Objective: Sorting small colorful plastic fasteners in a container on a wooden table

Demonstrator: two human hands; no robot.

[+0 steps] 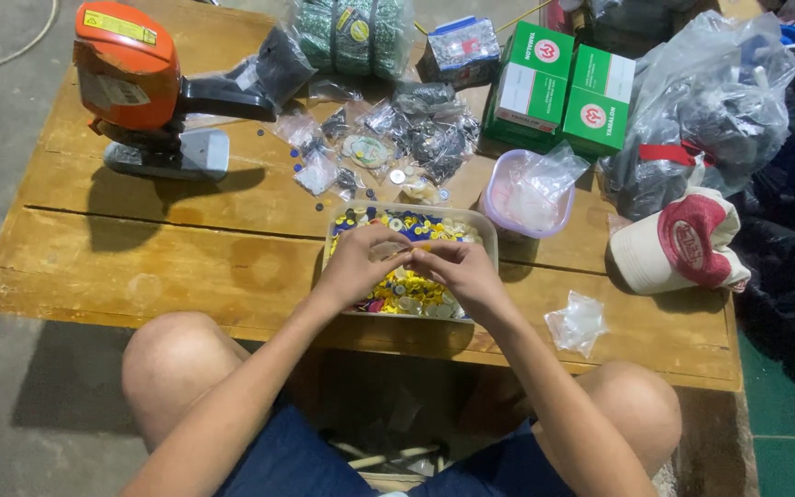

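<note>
A low wooden table [186, 248] fills the frame's middle. On it lie an orange machine [140, 87] upper left, small bags [388, 138] at upper centre, green boxes [563, 87], a button tray [485, 225], a lilac bowl [499, 198], a cap [678, 244] at right.

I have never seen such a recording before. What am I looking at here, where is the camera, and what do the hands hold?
The one picture comes from a camera worn on a person's head, looking down at their own knees and hands. The left hand and right hand meet over a clear plastic tub of yellow, white and blue buttons, pinching something too small to make out. The tub sits on a low wooden table. Also there: an orange press machine, small bags of buttons, green boxes, a lilac bowl and a red-and-cream cap.
</note>
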